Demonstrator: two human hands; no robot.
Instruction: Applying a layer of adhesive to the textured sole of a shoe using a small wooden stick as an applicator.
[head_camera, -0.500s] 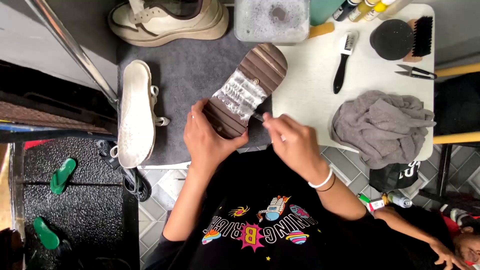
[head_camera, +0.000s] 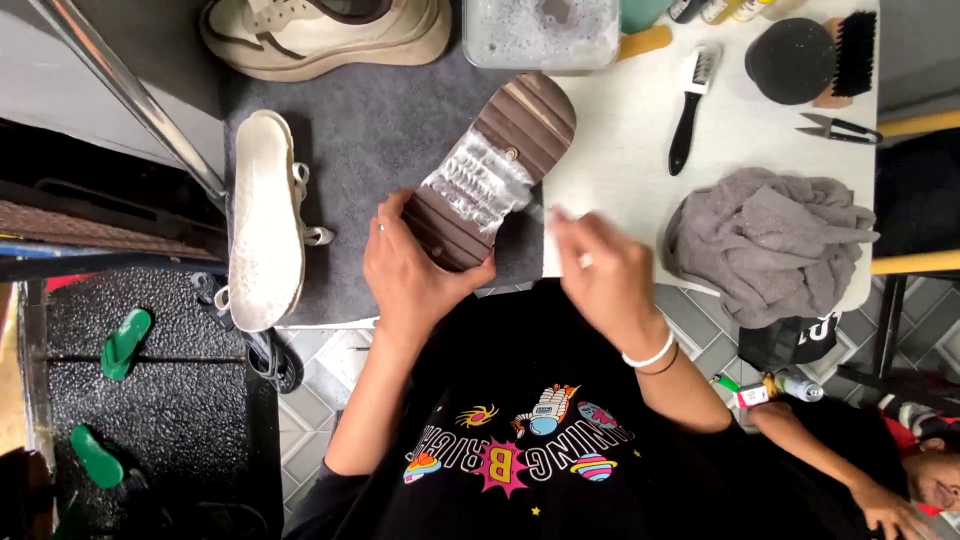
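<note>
The brown sandal (head_camera: 490, 175) lies sole up on the grey mat (head_camera: 390, 130), its heel end nearest the person and its toe end angled away toward the white surface (head_camera: 620, 130); white foam covers the middle of its ribbed sole. The left hand (head_camera: 410, 270) is clamped around the heel end of the sandal, thumb on the near edge and fingers wrapped up its left side. The right hand (head_camera: 605, 275) hangs just right of the sandal's heel end, fingers pinched together and blurred; whether it grips anything, I cannot tell. A white band circles its wrist.

Right of the sandal, a crumpled grey cloth (head_camera: 765, 240) rests on the white surface. Left of the sandal, a white shoe (head_camera: 265, 220) lies sole up on the mat. Beyond the cloth, further from the sandal, a black-handled brush (head_camera: 690, 110) lies on the surface, with small scissors (head_camera: 835, 127), a round black sponge (head_camera: 790, 60) and a wooden brush (head_camera: 850, 55) to its right. Just past the sandal's toe stands a clear tub of foamy water (head_camera: 540, 30), and left of that a cream chunky shoe (head_camera: 320, 35).
</note>
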